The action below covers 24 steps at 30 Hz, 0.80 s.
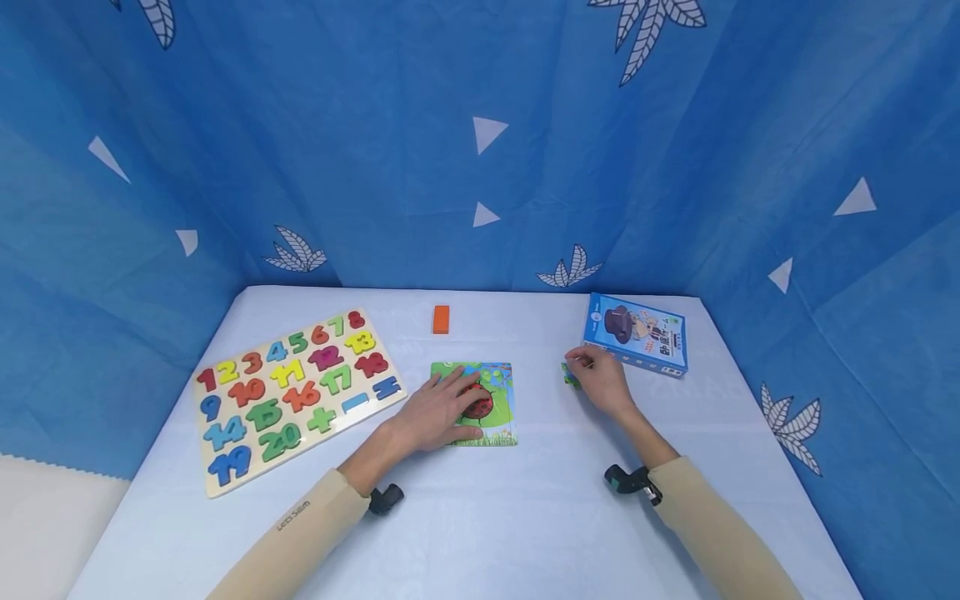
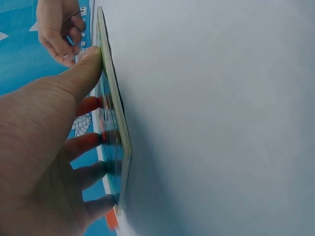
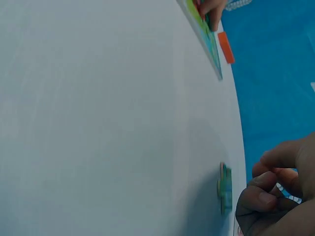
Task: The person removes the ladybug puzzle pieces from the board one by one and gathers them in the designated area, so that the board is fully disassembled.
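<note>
Just left of the right hand (image 1: 602, 383): small, flat green puzzle piece (image 1: 568, 380) on the white-covered table (image 1: 525, 517), this hand nearer.
Right fingers: curled, nothing visibly held.
Piece's long axis, pointing: partly covered, cannot tell.
Squarish green ladybird board (image 1: 501, 398): further left, grassy edge toward the person, left hand (image 1: 433, 417) spread on it.

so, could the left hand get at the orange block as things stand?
Probably yes: the left hand only needs to lift off the ladybug puzzle; nothing visible blocks the way to the orange block beyond.
</note>
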Tool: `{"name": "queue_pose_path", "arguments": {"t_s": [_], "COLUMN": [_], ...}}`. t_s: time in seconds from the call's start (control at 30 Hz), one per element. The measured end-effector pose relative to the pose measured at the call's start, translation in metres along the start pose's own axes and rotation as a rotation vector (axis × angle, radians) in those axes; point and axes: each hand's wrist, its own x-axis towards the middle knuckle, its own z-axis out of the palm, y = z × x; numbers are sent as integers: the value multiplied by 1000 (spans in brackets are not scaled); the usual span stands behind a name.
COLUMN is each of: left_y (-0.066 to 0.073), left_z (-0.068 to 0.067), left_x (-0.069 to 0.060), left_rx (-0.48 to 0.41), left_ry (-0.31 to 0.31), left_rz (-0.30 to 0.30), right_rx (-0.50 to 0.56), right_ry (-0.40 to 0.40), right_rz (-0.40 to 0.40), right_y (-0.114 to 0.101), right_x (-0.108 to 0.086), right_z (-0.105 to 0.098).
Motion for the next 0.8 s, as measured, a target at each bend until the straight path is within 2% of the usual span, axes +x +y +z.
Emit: {"name": "queue_pose_path", "arguments": {"t_s": [0.13, 0.47, 0.8], "left_y": [0, -1, 0], "left_z": [-1, -3, -1], "left_x": [-1, -7, -8], "left_rx": [-5, 95, 58], "left_ry": [3, 48, 46], "left_rz": [-16, -29, -74], "right_rx": [28, 74, 92], "right_ry": [-29, -112, -198], "right_rz": [-16, -54, -146], "right_y": [-12, -27, -50], "right_x": [-2, -3, -7], "right_z": [8, 31, 59]}}
